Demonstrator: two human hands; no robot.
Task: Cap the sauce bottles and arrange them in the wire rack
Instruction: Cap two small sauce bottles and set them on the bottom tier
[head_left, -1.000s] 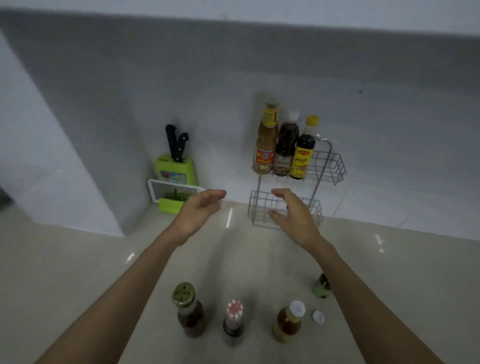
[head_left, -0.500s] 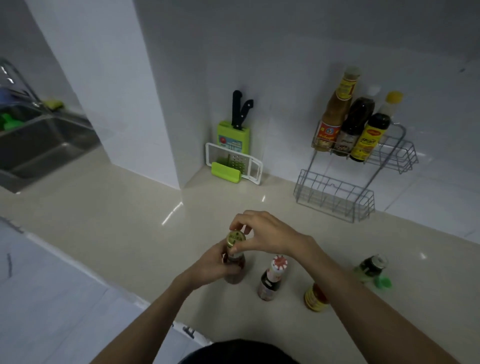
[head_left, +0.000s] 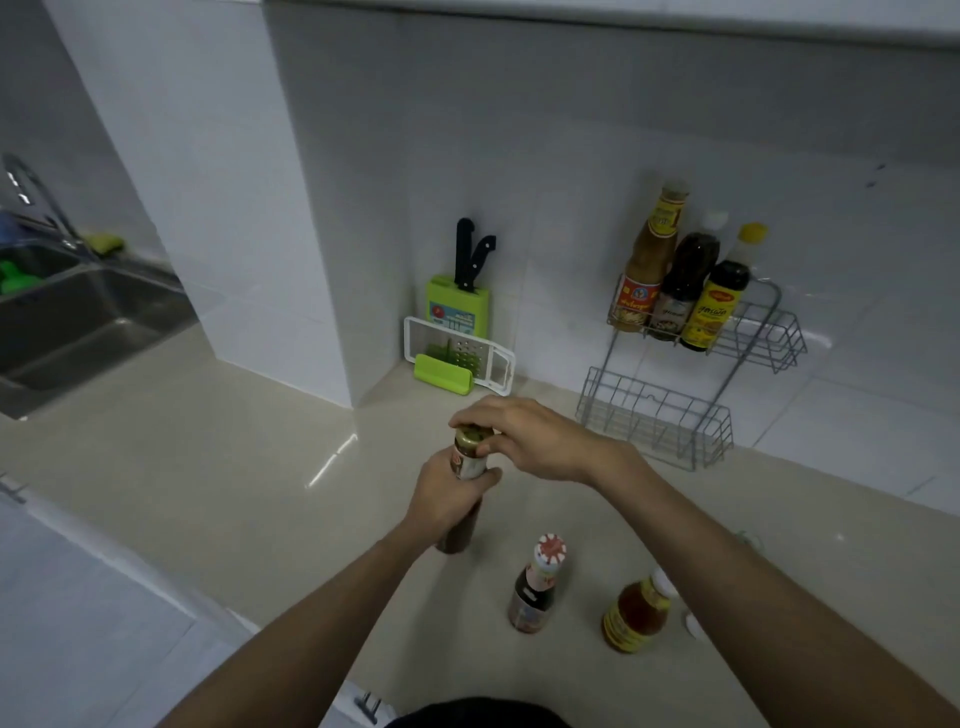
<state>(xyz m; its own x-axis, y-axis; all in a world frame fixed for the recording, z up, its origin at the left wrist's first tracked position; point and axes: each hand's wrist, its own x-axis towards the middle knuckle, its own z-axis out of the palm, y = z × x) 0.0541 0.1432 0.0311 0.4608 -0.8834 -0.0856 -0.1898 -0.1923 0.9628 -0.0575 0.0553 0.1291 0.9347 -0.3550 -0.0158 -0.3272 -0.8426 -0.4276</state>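
Note:
My left hand (head_left: 447, 501) grips the body of a dark brown sauce bottle (head_left: 458, 535), held tilted above the counter. My right hand (head_left: 530, 441) pinches its gold-green cap (head_left: 470, 434) from above. On the counter nearer me stand a bottle with a red-and-white cap (head_left: 535, 590) and an orange sauce bottle with a yellow label (head_left: 636, 616), its top partly behind my right forearm. A two-tier wire rack (head_left: 660, 415) stands against the wall; its upper tier holds three capped bottles (head_left: 675, 280) and nothing stands in its lower tier.
A green knife block (head_left: 460, 306) and a white grater (head_left: 462, 358) sit in the wall corner. A steel sink (head_left: 67, 322) lies at far left. A small white cap (head_left: 693, 626) lies beside my right forearm. The counter's front edge runs diagonally at lower left.
Both hands came back from near the rack to the brown bottle. My left hand has lifted it while my right hand stays on its cap. The view has swung left.

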